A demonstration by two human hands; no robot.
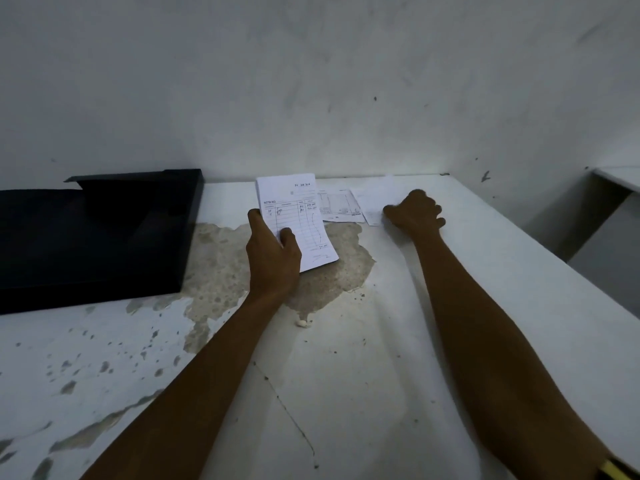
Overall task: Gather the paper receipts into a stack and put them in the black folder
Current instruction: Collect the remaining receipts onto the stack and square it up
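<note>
My left hand [272,258] grips a small stack of white paper receipts [294,209] by its lower left edge, thumb on the top sheet, which bears handwritten lines. The stack is lifted off the table and tilted towards me. Two more receipts lie flat near the wall: a printed one [337,206] and a plain white one [372,197]. My right hand [414,211] rests on the plain receipt's near corner with fingers curled down; whether it pinches the paper is unclear. The black folder [93,237] lies open at the left, apart from both hands.
The white table [346,375] has worn, peeled patches in the middle and at the left. A small white crumb [301,323] lies near my left forearm. The wall stands right behind the papers. Another white surface [620,176] is at the far right.
</note>
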